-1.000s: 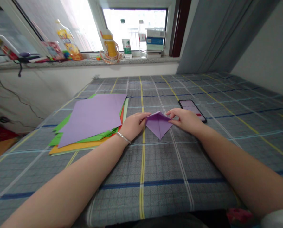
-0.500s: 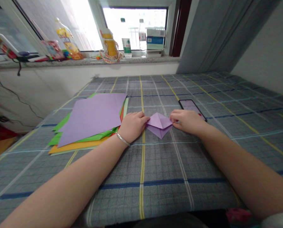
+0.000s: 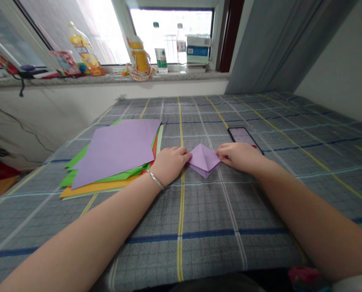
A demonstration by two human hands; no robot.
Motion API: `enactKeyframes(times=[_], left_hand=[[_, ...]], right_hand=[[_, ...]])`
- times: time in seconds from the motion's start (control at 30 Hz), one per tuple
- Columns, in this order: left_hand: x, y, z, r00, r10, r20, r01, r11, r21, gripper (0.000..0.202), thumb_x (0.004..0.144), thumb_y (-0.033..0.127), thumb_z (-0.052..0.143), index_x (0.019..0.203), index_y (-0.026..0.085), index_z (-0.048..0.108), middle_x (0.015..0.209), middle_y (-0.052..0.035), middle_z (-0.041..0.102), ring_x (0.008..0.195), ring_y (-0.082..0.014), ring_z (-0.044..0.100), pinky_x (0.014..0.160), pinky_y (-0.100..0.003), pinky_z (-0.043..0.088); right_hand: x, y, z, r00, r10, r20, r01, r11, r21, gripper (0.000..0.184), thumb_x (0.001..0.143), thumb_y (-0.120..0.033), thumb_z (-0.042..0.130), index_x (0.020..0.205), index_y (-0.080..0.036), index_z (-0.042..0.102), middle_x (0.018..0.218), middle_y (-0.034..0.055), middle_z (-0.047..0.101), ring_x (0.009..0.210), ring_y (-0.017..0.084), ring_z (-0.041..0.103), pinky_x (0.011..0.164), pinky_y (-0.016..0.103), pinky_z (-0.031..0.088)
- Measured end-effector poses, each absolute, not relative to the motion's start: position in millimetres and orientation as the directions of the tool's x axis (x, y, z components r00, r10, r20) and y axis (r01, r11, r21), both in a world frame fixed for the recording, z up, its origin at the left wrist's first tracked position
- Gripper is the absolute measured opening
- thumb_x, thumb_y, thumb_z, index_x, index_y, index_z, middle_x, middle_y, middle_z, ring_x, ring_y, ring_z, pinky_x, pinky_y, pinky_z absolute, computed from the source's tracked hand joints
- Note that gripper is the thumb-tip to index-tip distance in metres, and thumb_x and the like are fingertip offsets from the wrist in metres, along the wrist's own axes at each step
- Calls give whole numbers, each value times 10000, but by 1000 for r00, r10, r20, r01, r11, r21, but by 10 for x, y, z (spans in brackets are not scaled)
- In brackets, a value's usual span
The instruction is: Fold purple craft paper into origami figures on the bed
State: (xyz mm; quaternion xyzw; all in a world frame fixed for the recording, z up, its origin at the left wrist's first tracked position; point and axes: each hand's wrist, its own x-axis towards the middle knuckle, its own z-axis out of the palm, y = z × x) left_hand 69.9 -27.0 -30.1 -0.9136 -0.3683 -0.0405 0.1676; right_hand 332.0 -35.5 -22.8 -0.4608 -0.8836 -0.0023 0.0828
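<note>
A folded purple origami paper (image 3: pixel 203 159), diamond-shaped with a centre crease, lies on the checked cloth between my hands. Its upper flap covers most of the layer below, whose edge shows at the near tip. My left hand (image 3: pixel 172 163), with a silver bangle at the wrist, pinches the left corner. At the right corner, the fingers of my right hand (image 3: pixel 238 155) are closed on the paper. The fingertips partly hide both corners.
Left of my hands lies a stack of coloured paper (image 3: pixel 120 150), purple on top. A phone (image 3: pixel 244 136) rests just beyond my right hand. Bottles and boxes line the windowsill (image 3: pixel 108 81) behind the checked cloth (image 3: pixel 211 211).
The paper's upper flap has come down toward me and flattened, covering more of the lower layer. Both hands keep hold of the side corners.
</note>
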Motion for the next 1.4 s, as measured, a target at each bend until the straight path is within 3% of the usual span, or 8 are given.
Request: enactKeyframes(times=[0.27, 0.37, 0.5, 0.73, 0.87, 1.07, 1.27, 1.4], left_hand=[[681, -256, -350, 726, 656, 205, 687, -689, -229, 295, 927, 183, 467, 1178, 219, 619, 1047, -77, 648, 894, -211, 617, 759, -337, 488], [708, -255, -404, 762, 601, 241, 638, -761, -118, 384, 910, 180, 451, 1279, 182, 558, 1226, -105, 609, 1083, -236, 584, 933, -388, 470], [758, -264, -471, 811, 541, 224, 548, -836, 36, 491, 949, 258, 374, 1406, 83, 411, 1454, -162, 433, 1346, -253, 404, 1114, -414, 338], [760, -271, -503, 828, 524, 199, 523, -850, 63, 514, 975, 322, 322, 1416, 67, 392, 1471, -168, 408, 1380, -285, 350, 1134, -466, 289], [796, -282, -524, 815, 540, 211, 538, -840, 70, 549, 984, 403, 311, 1413, 73, 407, 1460, -178, 420, 1343, -305, 393, 1107, -489, 311], [887, -340, -517, 774, 614, 157, 619, -785, 19, 614, 974, 477, 323, 1427, 70, 395, 1481, -157, 399, 1341, -320, 374, 1118, -470, 289], [928, -399, -510, 715, 683, 149, 693, -721, -20, 691, 925, 566, 389, 1448, 115, 374, 1511, -150, 350, 1347, -331, 358, 1102, -458, 303], [944, -394, -517, 696, 708, 118, 715, -699, -23, 618, 957, 504, 347, 1459, 144, 359, 1534, -142, 304, 1374, -315, 332, 1113, -451, 284]], right_hand=[[3234, -437, -182, -491, 864, 110, 871, 490, 38, 190, 876, -224, 494, 775, -224, 655, 903, 44, 729, 798, 201, 642, 583, 292, 319], [3230, -445, -194, -480, 869, 125, 877, 479, 33, 175, 871, -226, 498, 790, -227, 653, 913, 46, 729, 806, 203, 644, 574, 290, 311], [3235, -440, -205, -483, 867, 118, 875, 481, 47, 178, 875, -235, 486, 789, -228, 642, 903, 44, 728, 815, 206, 648, 572, 289, 315], [3204, -448, -206, -312, 939, 147, 947, 320, -33, 248, 822, -208, 503, 956, -274, 701, 907, 37, 740, 794, 228, 663, 610, 310, 389], [3120, -461, -251, -359, 920, 158, 913, 382, -144, 337, 899, -402, 476, 1106, -230, 678, 1130, 70, 696, 1017, 260, 627, 777, 351, 464], [3030, -464, -328, -367, 917, 156, 916, 386, -113, 674, 813, -688, 482, 1249, -192, 619, 1277, 130, 606, 1121, 319, 555, 940, 443, 438], [3021, -487, -315, -359, 928, 102, 930, 365, -43, 854, 685, -779, 547, 1325, -213, 561, 1309, 126, 575, 1161, 352, 505, 968, 478, 412], [3011, -490, -327, -349, 933, 83, 935, 353, -40, 889, 678, -794, 529, 1345, -207, 541, 1355, 136, 538, 1199, 371, 477, 978, 508, 398]])
